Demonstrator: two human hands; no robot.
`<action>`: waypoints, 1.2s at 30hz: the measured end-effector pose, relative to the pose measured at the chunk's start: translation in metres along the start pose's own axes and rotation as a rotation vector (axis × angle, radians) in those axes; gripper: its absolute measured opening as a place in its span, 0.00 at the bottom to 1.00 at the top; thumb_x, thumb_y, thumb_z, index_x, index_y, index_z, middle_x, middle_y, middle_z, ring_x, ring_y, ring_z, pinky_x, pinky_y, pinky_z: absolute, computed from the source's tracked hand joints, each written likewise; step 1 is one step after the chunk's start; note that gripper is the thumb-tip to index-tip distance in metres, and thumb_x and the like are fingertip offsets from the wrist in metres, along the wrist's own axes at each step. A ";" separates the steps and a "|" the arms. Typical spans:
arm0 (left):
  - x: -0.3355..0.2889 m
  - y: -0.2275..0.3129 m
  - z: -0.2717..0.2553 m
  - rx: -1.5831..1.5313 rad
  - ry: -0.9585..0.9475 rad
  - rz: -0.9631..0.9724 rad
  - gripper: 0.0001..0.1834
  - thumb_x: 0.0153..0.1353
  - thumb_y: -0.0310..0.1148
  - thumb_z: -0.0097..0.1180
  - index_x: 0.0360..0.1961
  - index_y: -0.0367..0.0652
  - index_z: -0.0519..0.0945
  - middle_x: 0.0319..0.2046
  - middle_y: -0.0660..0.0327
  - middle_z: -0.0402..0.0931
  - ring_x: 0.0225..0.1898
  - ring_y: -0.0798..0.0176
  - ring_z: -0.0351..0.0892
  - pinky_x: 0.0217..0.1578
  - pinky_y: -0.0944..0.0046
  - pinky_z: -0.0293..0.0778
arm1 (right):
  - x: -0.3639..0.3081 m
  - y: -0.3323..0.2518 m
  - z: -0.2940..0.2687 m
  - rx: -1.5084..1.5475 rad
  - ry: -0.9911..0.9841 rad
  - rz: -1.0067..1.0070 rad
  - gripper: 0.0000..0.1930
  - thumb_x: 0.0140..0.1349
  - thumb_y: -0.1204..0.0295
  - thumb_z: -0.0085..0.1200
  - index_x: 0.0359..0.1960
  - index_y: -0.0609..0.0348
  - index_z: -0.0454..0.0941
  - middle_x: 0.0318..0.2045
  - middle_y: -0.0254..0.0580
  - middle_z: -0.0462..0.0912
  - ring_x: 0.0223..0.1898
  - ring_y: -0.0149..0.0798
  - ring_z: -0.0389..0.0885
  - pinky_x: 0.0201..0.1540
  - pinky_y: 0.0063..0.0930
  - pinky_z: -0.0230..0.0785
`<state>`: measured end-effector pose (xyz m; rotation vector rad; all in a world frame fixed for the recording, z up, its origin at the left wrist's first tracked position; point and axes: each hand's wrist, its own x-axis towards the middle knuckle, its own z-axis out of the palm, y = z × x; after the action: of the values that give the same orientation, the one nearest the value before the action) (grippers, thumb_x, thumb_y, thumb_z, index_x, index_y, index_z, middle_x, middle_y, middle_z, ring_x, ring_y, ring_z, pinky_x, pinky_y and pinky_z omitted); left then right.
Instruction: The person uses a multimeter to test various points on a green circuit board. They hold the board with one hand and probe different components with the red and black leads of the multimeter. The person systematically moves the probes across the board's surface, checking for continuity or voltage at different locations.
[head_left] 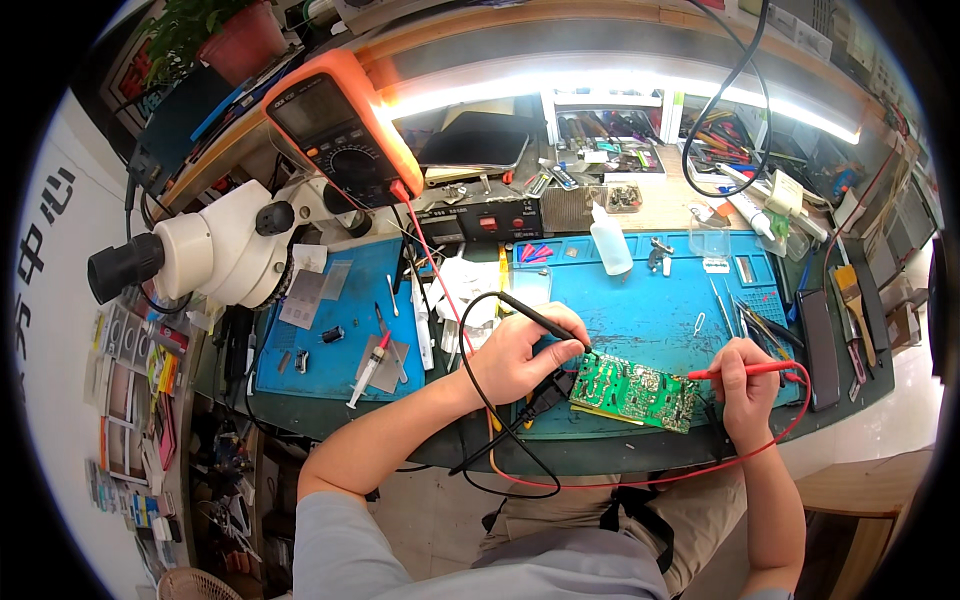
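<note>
A green circuit board (635,392) lies solder side up near the front edge of the blue work mat (640,320). My left hand (528,352) is closed round a black multimeter probe (535,315), its tip at the board's upper left corner. In my right hand (745,388) is a red multimeter probe (765,368), pointing left with its tip by the board's right end. Whether either tip touches metal is too small to tell. The orange multimeter (345,130) stands tilted at the back left, a red lead plugged into it. A black plug (548,395) lies between my left hand and the board.
A white microscope (210,250) stands at the left. On the left mat lie a syringe (370,370) and small parts. Beyond the board are a squeeze bottle (610,243) and tweezers (720,305). A brush (855,310) rests at the right; the probe leads loop over the table's front edge.
</note>
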<state>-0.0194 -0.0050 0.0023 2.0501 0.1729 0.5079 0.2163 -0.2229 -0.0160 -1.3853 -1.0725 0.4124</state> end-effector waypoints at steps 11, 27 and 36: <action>0.001 -0.005 0.000 -0.026 0.004 -0.008 0.07 0.69 0.30 0.56 0.42 0.37 0.79 0.40 0.59 0.78 0.43 0.62 0.77 0.48 0.62 0.72 | 0.002 -0.003 0.000 -0.053 0.004 0.018 0.15 0.71 0.75 0.48 0.24 0.64 0.75 0.20 0.32 0.73 0.22 0.23 0.68 0.25 0.21 0.61; 0.001 -0.003 0.001 -0.023 -0.003 0.008 0.06 0.69 0.29 0.56 0.43 0.38 0.79 0.41 0.59 0.79 0.44 0.62 0.78 0.48 0.62 0.73 | 0.000 0.000 0.000 -0.044 0.015 0.002 0.15 0.71 0.75 0.48 0.23 0.63 0.76 0.20 0.32 0.74 0.20 0.23 0.67 0.23 0.22 0.60; -0.002 -0.003 0.000 -0.011 0.006 0.006 0.07 0.69 0.30 0.57 0.43 0.38 0.79 0.41 0.59 0.79 0.45 0.61 0.79 0.49 0.61 0.73 | 0.001 0.004 0.005 -0.070 0.026 -0.088 0.17 0.75 0.68 0.45 0.25 0.59 0.73 0.19 0.28 0.71 0.16 0.18 0.62 0.19 0.15 0.53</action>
<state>-0.0212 -0.0040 -0.0003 2.0391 0.1666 0.5175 0.2140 -0.2186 -0.0204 -1.3954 -1.1317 0.2943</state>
